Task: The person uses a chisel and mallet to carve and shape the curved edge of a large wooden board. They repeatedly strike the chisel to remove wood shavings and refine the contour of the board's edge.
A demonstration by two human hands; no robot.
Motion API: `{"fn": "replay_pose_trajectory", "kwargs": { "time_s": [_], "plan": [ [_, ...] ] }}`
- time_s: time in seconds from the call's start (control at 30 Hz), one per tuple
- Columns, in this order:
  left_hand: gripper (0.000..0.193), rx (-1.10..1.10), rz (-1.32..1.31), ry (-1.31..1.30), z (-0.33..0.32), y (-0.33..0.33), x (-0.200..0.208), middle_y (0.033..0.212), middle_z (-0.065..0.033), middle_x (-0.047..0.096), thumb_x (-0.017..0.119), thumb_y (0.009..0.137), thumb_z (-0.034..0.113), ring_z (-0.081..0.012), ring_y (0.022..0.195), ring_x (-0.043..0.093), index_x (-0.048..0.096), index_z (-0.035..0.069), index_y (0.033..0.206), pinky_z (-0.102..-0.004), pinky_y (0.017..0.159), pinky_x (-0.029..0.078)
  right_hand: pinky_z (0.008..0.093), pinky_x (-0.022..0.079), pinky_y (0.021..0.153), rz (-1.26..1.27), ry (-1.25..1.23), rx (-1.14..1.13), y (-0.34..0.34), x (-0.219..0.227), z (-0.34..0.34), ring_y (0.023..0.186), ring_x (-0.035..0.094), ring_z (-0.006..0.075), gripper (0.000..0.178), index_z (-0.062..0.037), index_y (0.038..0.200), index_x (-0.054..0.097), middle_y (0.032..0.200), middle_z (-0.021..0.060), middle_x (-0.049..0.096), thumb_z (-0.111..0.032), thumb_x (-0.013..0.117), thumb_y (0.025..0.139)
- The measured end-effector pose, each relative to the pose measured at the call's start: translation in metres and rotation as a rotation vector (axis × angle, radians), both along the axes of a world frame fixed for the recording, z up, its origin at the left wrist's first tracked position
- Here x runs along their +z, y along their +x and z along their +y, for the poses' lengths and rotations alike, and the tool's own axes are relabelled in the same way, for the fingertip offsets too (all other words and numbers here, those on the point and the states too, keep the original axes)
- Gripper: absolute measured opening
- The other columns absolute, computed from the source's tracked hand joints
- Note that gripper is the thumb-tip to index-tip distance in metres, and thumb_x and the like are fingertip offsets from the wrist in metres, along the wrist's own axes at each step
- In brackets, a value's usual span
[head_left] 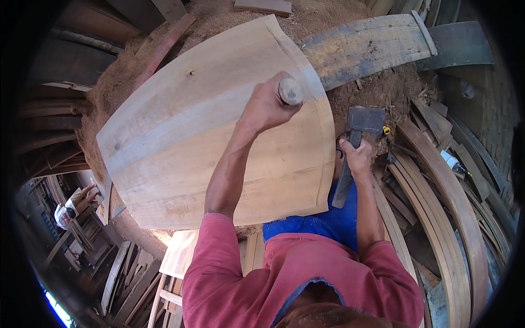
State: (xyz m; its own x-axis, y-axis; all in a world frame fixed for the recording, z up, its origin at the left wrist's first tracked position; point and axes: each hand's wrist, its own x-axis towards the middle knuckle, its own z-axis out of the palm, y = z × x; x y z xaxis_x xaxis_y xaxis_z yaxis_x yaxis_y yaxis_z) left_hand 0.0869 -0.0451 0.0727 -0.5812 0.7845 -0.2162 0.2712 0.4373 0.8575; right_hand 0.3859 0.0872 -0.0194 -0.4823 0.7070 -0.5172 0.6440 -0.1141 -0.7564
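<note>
My left hand (269,104) is closed around a chisel (291,91), whose round, pale, worn butt end faces up; its blade is hidden below the fist. It sits over a large, pale wooden panel (191,131) with a curved outline, close to the strip along the right edge. My right hand (358,156) grips the dark handle of a mallet (366,120) to the right of the panel. The blocky dark head points away from me, and the handle's butt reaches back toward my blue shorts (311,221).
A weathered plank (372,46) lies beyond the panel, over brown shavings (109,106). Curved boards (437,218) are stacked at my right. A small yellow object (386,130) lies beside the mallet head. Another person (71,210) is far off at left, near timber pieces (128,273).
</note>
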Motion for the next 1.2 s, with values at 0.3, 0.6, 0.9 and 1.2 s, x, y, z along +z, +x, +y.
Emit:
{"fn": "replay_pose_trajectory", "kwargs": {
  "time_s": [0.3,0.6,0.9,1.2],
  "plan": [
    [0.023,0.23,-0.065,0.553,0.113,-0.053,0.01,0.081,0.0028,0.066,0.084,0.086,0.011,-0.0069,0.076,0.062,0.062,0.005,0.092,-0.0257,0.071,0.053,0.0275,0.05,0.064,0.496,0.171,0.088,-0.081,0.14,0.091,0.068,0.06,0.0118,0.018,-0.0006,0.106,0.062,0.081,0.0045,0.065,-0.01,0.074,0.095],
    [0.021,0.166,-0.025,0.663,0.142,-0.052,-0.019,0.08,0.0037,0.066,0.083,0.086,0.01,-0.0064,0.075,0.061,0.063,0.006,0.09,-0.0259,0.069,0.052,0.0354,0.049,0.073,0.884,0.27,0.073,-0.095,0.202,0.109,0.076,0.058,0.0186,0.025,0.0008,0.118,0.06,0.089,0.0118,0.061,-0.008,0.069,0.096],
    [0.021,0.189,-0.052,0.642,0.136,-0.054,-0.025,0.082,0.0032,0.067,0.083,0.086,0.008,-0.0059,0.076,0.062,0.063,0.005,0.092,-0.0249,0.07,0.053,0.0349,0.052,0.068,0.938,0.355,0.069,-0.101,0.211,0.106,0.07,0.06,0.0185,0.029,0.0042,0.112,0.062,0.081,0.0131,0.064,-0.015,0.074,0.095],
    [0.023,0.267,-0.102,0.661,0.135,-0.051,-0.023,0.083,0.0032,0.067,0.084,0.086,0.01,-0.0057,0.077,0.063,0.063,0.006,0.094,-0.0243,0.07,0.053,0.0372,0.049,0.074,0.922,0.307,0.179,-0.093,0.211,0.11,0.078,0.058,0.019,0.026,0.0031,0.119,0.059,0.09,0.0132,0.061,-0.01,0.068,0.098]
  ]
}}
